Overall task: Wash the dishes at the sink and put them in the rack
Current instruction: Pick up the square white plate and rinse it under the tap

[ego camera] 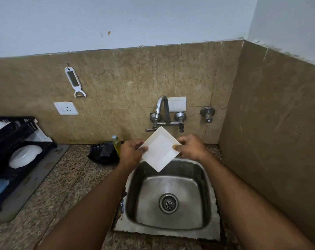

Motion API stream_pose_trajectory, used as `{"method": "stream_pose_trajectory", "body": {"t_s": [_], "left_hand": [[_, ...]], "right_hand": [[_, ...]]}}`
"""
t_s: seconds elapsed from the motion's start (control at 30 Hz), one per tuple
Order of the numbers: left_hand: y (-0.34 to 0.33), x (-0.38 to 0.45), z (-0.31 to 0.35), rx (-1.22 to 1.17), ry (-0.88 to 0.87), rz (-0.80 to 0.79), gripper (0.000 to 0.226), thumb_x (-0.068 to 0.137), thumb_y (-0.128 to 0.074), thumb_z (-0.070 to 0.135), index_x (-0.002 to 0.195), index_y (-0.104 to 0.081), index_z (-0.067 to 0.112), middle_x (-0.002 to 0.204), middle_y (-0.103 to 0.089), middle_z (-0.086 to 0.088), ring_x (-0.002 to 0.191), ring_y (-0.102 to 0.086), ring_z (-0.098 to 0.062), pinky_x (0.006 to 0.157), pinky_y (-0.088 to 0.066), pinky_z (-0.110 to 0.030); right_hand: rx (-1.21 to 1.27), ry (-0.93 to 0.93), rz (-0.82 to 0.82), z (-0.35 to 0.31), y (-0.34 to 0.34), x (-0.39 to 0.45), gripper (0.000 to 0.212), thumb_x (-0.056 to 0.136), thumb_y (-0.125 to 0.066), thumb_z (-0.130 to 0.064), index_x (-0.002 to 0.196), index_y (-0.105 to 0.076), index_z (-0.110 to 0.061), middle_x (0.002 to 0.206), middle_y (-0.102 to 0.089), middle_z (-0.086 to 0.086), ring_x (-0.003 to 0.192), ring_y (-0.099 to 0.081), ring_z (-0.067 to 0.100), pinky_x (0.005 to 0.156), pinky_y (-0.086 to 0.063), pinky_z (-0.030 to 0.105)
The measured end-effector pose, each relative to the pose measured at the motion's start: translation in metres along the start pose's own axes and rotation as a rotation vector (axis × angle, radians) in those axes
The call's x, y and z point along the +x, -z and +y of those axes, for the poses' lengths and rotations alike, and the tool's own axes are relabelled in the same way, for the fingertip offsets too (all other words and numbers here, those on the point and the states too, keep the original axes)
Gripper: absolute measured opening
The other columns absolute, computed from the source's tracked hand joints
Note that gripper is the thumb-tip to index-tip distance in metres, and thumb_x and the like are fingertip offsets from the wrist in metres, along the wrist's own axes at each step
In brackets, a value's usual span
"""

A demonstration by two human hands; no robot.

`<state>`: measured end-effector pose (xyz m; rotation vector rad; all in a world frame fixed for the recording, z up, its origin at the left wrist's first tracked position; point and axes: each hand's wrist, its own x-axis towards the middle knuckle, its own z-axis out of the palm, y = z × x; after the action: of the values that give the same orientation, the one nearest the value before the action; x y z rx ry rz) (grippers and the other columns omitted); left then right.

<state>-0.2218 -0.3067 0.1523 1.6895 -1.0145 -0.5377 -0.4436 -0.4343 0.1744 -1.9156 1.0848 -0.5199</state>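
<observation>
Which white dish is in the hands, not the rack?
The square plate, gripped at opposite corners by the left hand and right hand over the sink. The round dishes sit in the black rack.

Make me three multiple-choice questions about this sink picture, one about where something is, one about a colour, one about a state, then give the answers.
1. Where is the square plate?
A. in the dish rack
B. held over the sink
C. flat on the counter

2. What colour is the dish rack?
A. black
B. red
C. yellow

3. What is the tap doing?
A. running hard
B. dripping into a pot
C. showing no water

Answers:
1 B, the left hand and right hand pinch opposite corners above the sink.
2 A, its bars are black.
3 C, no stream falls from the spout.
</observation>
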Motion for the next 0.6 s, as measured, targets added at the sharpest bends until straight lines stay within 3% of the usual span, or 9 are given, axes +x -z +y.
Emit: {"method": "stream_pose_trajectory", "body": {"t_s": [0.13,0.23,0.3,0.4,0.5,0.6], "left_hand": [[0.035,0.005,0.004,-0.071,0.055,-0.014,0.022,0.089,-0.07,-0.008,0.101,-0.078,0.01,0.092,-0.08,-0.008,0.079,-0.073,-0.023,0.075,-0.061,-0.038],[0.07,0.015,-0.003,-0.048,0.117,0.019,0.021,0.089,-0.071,-0.007,0.106,-0.077,0.004,0.096,-0.079,-0.016,0.078,-0.072,-0.024,0.075,-0.059,-0.038],[0.095,0.017,-0.014,-0.002,0.163,0.072,0.021,0.088,-0.072,-0.006,0.104,-0.078,0.008,0.095,-0.079,-0.015,0.078,-0.072,-0.023,0.074,-0.058,-0.038],[0.14,0.01,-0.033,0.016,0.237,0.143,0.024,0.09,-0.073,-0.001,0.113,-0.074,0.005,0.103,-0.077,-0.016,0.085,-0.072,-0.022,0.072,-0.057,-0.032],[0.201,0.004,-0.056,0.069,0.286,0.248,0.033,0.093,-0.075,0.012,0.123,-0.069,0.001,0.112,-0.075,-0.013,0.098,-0.072,-0.024,0.081,-0.06,-0.035],[0.273,0.003,-0.074,0.247,0.325,0.365,0.034,0.094,-0.074,0.029,0.119,-0.072,0.006,0.111,-0.076,-0.008,0.1,-0.072,-0.023,0.087,-0.059,-0.037]], "right_hand": [[0.161,-0.023,-0.155,-0.031,-0.01,0.017,0.019,0.094,-0.071,-0.014,0.11,-0.076,-0.022,0.093,-0.079,0.004,0.074,-0.073,0.021,0.056,-0.06,0.035],[0.261,-0.087,-0.268,-0.056,-0.031,0.027,0.025,0.096,-0.067,-0.006,0.115,-0.072,-0.021,0.098,-0.079,0.012,0.077,-0.077,0.033,0.056,-0.063,0.041],[0.268,-0.132,-0.359,-0.073,-0.057,0.032,0.024,0.098,-0.061,0.0,0.115,-0.069,-0.015,0.097,-0.079,0.018,0.08,-0.077,0.041,0.057,-0.064,0.043],[0.32,-0.202,-0.44,-0.096,-0.109,0.04,0.022,0.097,-0.053,0.008,0.112,-0.066,-0.001,0.089,-0.076,0.025,0.075,-0.074,0.045,0.044,-0.057,0.032],[0.378,-0.243,-0.481,-0.131,-0.169,0.055,0.024,0.095,-0.056,0.008,0.115,-0.066,0.001,0.093,-0.077,0.025,0.075,-0.076,0.045,0.049,-0.058,0.034],[0.392,-0.227,-0.5,-0.176,-0.228,0.076,0.022,0.095,-0.059,0.006,0.112,-0.069,-0.004,0.094,-0.078,0.021,0.076,-0.077,0.041,0.056,-0.062,0.039]]}}
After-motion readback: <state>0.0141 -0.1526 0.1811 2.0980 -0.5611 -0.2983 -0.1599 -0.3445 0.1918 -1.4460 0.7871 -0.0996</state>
